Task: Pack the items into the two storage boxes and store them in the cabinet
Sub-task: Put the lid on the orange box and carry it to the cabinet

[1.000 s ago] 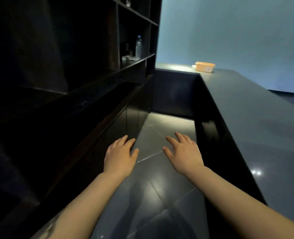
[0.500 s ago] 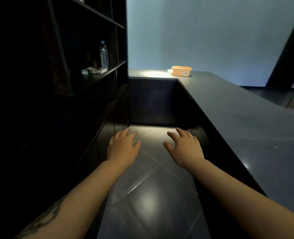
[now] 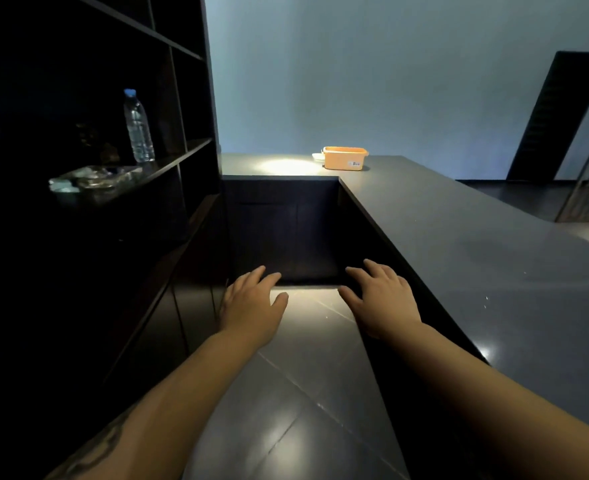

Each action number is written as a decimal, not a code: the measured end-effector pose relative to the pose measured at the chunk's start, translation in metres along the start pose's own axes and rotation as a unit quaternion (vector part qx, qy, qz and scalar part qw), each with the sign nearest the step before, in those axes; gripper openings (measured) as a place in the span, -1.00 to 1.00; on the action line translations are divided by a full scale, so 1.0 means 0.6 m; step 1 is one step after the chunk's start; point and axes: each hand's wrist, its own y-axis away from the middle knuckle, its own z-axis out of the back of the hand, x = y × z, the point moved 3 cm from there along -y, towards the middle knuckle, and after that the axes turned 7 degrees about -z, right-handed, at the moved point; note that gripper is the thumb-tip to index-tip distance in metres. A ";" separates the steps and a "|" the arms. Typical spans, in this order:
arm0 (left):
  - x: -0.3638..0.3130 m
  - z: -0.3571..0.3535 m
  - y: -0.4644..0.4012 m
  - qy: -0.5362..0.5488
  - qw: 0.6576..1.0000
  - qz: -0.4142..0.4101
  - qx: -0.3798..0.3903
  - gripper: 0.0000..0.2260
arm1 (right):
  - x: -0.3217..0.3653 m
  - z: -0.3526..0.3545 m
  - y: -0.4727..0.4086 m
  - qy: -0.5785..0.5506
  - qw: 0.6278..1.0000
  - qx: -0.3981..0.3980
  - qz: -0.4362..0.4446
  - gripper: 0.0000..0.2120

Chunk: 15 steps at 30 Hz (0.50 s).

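Orange plastic storage box [image 3: 345,158] sits at far end of dark grey counter [image 3: 459,244], now nearer and more centred than a second ago as view swung toward it. Left hand [image 3: 251,303] and right hand [image 3: 379,296] stay spread, holding nothing, well apart from it; packing likely not started. Clear water bottle [image 3: 138,128] on dark cabinet shelf [image 3: 168,164].

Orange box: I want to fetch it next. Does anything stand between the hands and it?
Nothing visible does. The orange box sits at the counter's far corner; left hand and right hand are empty over the aisle.
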 end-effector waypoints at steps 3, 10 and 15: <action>0.020 -0.022 -0.127 0.003 1.000 0.001 -0.014 -0.57 | -0.006 -0.024 -0.131 0.006 1.000 0.004 -0.001 -0.49; 0.102 -0.081 -0.384 0.011 1.000 0.006 -0.006 -0.57 | 0.026 -0.101 -0.395 0.004 1.000 0.012 0.017 -0.49; 0.182 -0.118 -0.600 0.008 1.000 -0.018 -0.019 -0.57 | 0.049 -0.167 -0.601 0.012 1.000 -0.004 -0.007 -0.50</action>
